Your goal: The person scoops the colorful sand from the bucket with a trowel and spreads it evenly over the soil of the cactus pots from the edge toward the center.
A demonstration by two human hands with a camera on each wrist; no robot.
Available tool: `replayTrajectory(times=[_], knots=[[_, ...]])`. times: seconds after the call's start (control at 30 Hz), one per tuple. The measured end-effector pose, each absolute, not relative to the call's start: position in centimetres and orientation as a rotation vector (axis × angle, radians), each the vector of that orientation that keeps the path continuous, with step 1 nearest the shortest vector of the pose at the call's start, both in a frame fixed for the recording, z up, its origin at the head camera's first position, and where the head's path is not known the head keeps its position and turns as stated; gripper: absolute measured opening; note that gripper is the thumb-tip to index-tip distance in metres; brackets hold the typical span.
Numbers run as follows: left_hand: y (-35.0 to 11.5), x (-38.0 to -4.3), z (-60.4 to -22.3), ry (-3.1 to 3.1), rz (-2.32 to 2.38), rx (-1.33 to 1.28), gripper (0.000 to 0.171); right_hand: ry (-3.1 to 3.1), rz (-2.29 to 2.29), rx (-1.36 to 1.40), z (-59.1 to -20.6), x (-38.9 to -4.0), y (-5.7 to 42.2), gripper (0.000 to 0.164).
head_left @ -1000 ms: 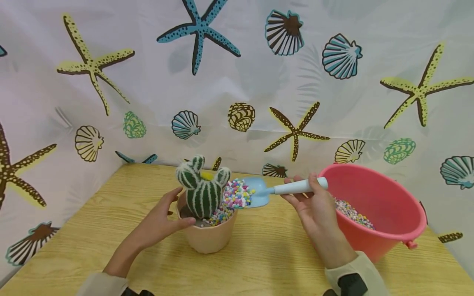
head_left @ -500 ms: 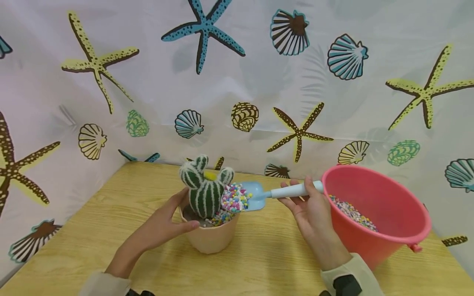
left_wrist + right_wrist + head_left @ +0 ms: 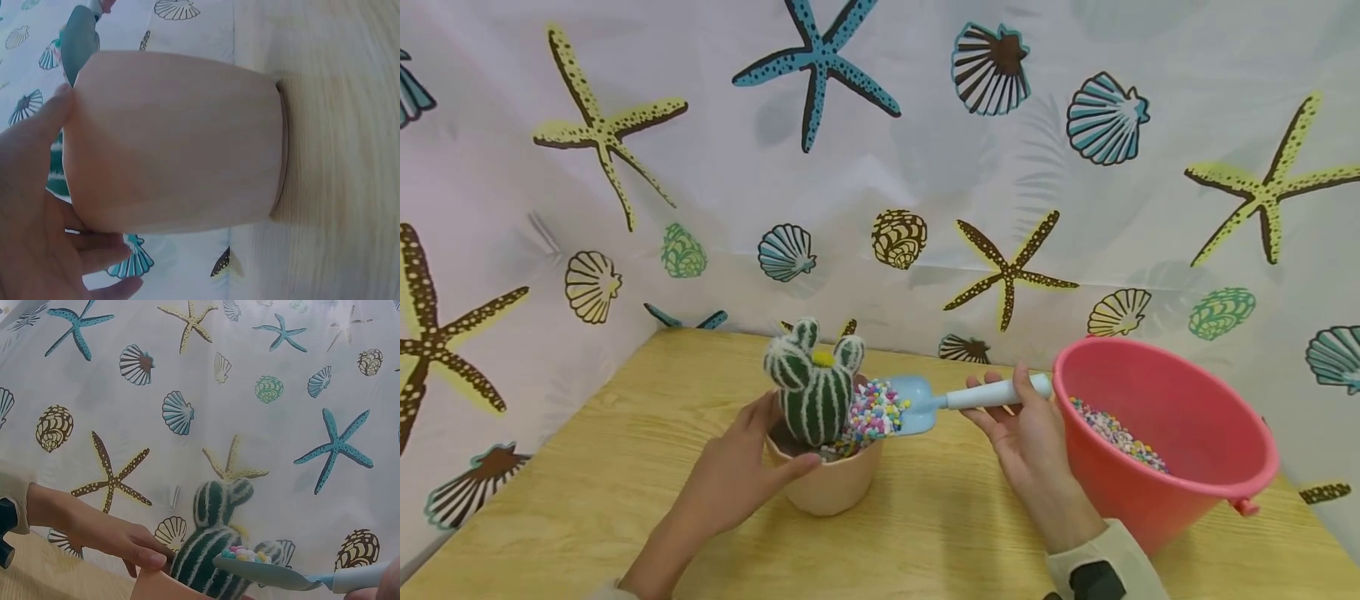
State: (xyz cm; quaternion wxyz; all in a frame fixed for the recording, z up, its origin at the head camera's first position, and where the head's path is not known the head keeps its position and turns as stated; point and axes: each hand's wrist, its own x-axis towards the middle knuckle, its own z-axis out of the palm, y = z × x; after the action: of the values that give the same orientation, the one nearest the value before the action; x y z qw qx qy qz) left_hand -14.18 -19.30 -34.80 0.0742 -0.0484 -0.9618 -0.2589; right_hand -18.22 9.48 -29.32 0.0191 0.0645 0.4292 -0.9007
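Note:
A green knitted cactus [image 3: 816, 408] with white stripes and a yellow tuft stands in a pale peach flower pot [image 3: 833, 490], dark soil showing round its base. My left hand [image 3: 733, 467] grips the pot's rim from the left, thumb in front and fingers behind; the left wrist view shows the pot wall [image 3: 175, 144] upright on the table. My right hand [image 3: 1028, 442] holds a light blue toy shovel [image 3: 914, 405] by its white handle. Colourful pebbles [image 3: 876, 410] fill the front of its blade, which overlaps the pot's right rim, and more lie beside the cactus.
A pink bucket [image 3: 1138, 500], tilted in view, stands to the right close by my right hand, with more coloured pebbles [image 3: 1116, 435] inside. Behind the wooden table [image 3: 625, 433] hangs a white cloth [image 3: 865, 179] printed with starfish and shells.
The shovel has dipped slightly, its load now down at the pot's rim among the pebbles there. My left hand has shifted right along the rim, and the cactus leans a little more left.

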Motion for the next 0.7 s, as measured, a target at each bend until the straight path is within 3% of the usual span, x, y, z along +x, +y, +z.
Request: replayTrajectory(times=[0.4, 0.7], knots=[[-17.1, -13.2, -34.7, -2.852, -0.722, 0.001, 0.099, 1.324, -2.814, 0.197, -30.3, -18.3, 9.5, 0.016], [-19.1, -13.7, -34.6, -2.836, -0.992, -0.195, 0.104, 1.354, -2.788, 0.197, -30.6, -18.4, 9.2, 0.02]])
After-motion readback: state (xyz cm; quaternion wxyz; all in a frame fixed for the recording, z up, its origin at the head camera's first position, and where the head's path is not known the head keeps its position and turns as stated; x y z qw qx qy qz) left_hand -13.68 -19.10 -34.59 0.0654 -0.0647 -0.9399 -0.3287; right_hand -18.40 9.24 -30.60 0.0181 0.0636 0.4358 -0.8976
